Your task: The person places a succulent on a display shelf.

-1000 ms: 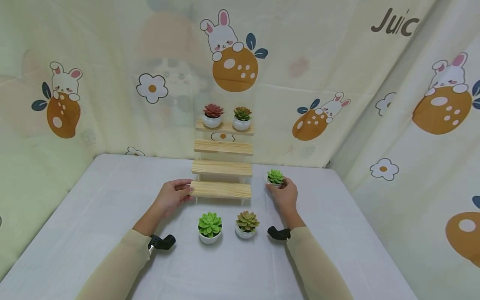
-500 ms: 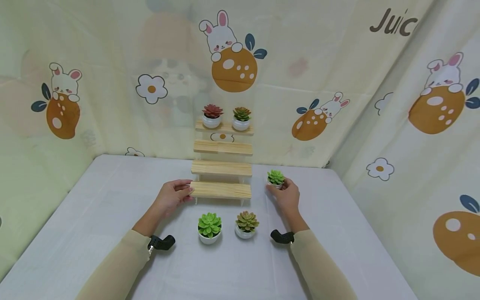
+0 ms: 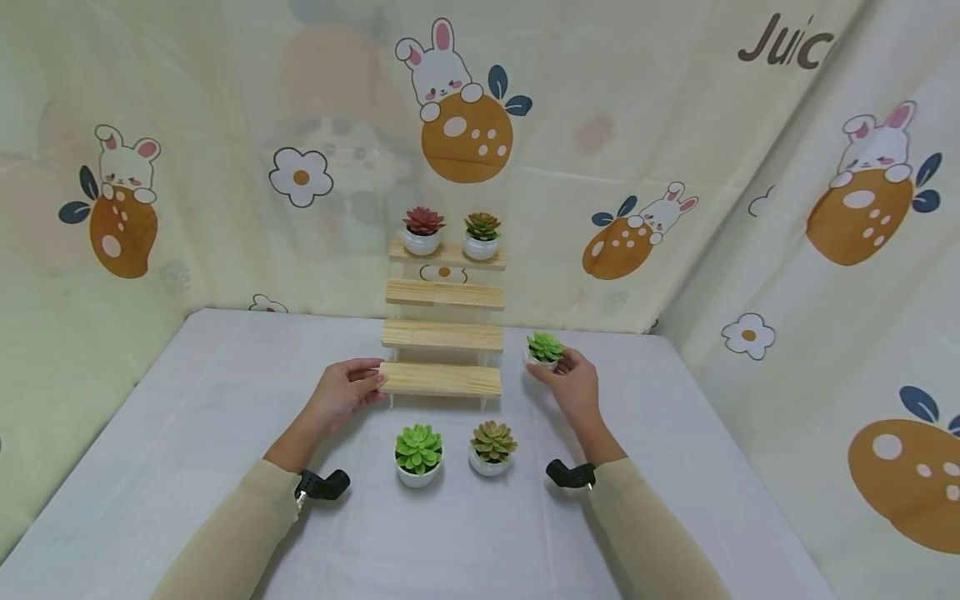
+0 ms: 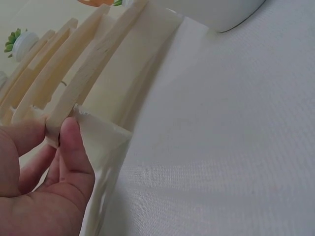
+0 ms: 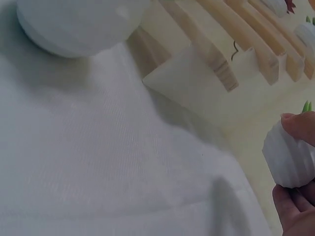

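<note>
My left hand [image 3: 347, 395] pinches the left end of the lowest board on a stepped wooden shelf [image 3: 441, 379]; in the left wrist view thumb and finger close on the board's end [image 4: 61, 115]. Right of the shelf, my right hand [image 3: 573, 387] grips a small green potted succulent [image 3: 545, 346] by its white pot [image 5: 290, 157], with the thumb on one side and fingers on the other. In the right wrist view that pot is held up above the white cloth, near the frame's right edge.
A red succulent [image 3: 423, 232] and a green-orange one [image 3: 481, 235] stand on the top board. In front of the shelf, a bright green succulent [image 3: 417, 454] and a brownish-green one [image 3: 491, 446] stand on the white tablecloth [image 3: 450, 542]. A printed curtain [image 3: 360, 250] hangs behind.
My right hand has raised the green succulent slightly and moved it a little left, toward the shelf. The left hand keeps its grip on the lowest board.
</note>
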`<state>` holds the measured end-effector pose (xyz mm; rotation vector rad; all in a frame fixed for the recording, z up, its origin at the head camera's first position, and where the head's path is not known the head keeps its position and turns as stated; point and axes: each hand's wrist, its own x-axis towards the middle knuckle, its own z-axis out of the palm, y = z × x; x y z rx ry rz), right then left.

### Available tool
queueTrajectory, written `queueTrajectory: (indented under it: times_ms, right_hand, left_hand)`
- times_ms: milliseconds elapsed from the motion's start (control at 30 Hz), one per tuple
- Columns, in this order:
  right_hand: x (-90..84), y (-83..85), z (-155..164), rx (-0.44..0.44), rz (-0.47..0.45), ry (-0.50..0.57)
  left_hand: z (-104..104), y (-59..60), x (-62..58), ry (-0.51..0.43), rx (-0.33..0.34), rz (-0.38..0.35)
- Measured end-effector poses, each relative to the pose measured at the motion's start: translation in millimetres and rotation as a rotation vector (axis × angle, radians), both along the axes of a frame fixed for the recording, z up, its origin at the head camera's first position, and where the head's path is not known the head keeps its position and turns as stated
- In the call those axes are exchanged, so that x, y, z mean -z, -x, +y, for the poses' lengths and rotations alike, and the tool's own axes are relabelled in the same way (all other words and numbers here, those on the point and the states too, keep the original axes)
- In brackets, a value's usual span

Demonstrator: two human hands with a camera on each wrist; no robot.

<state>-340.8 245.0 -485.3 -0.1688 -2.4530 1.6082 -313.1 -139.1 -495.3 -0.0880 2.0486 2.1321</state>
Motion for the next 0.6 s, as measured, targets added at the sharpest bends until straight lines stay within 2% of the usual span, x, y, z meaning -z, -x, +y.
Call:
queueTrajectory:
  times_ms: [167,600]
  right_hand:
    - [-11.5,-2.3,-9,-0.062,0.024,0.077]
    - [-46.0,-6.9,-30,-0.163,0.103,0.095]
  left_hand:
    - [0,-0.6,0.1,-0.008,-0.003,-0.004]
    - [0,0.1,0.6,-0.016,-0.007,0.003]
